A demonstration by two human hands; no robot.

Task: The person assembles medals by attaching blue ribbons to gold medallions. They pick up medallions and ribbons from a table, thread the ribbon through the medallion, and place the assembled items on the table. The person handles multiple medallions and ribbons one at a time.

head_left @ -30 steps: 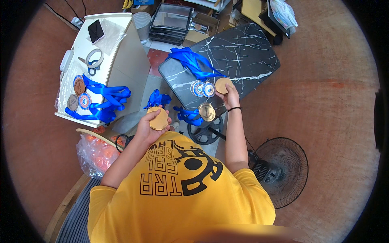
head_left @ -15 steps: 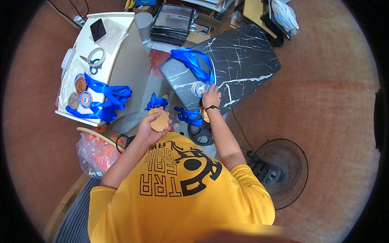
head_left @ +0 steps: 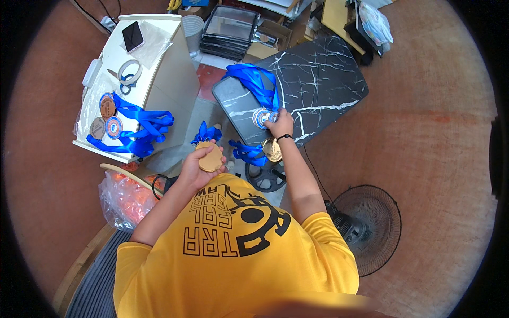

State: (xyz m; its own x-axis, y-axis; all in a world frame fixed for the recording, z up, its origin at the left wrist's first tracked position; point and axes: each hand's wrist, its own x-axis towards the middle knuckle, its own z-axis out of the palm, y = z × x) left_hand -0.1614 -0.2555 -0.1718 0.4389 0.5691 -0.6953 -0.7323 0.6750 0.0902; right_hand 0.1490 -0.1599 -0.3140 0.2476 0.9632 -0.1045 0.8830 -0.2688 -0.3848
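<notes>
My left hand [head_left: 197,165] is closed round a gold medal [head_left: 211,158], its blank gold face turned up. The medal's blue ribbon [head_left: 205,132] bunches past my fingertips. On the black marbled table, my right hand [head_left: 281,124] has thumb and fingers at the edge of a medal [head_left: 273,117] with a blue-and-white centre, partly covered by the hand. A similar medal [head_left: 261,118] lies against it on the left. Their blue ribbons [head_left: 254,80] stretch toward the table's far left corner. Beside my right wrist, another gold medal [head_left: 272,150] lies at the near edge, its ribbon [head_left: 247,152] hanging over.
A white cabinet [head_left: 168,87] at left carries more medals [head_left: 107,107] with ribbons, a tape roll [head_left: 130,71], scissors [head_left: 125,89] and a phone [head_left: 132,36]. Behind stand stacked black trays [head_left: 229,26] and a bin [head_left: 192,32]. A fan [head_left: 371,230] stands at right, a plastic bag [head_left: 127,199] at left.
My right hand has shifted slightly right and down, uncovering more of the medals on the table and the gold medal near the wrist. My left hand keeps its hold.
</notes>
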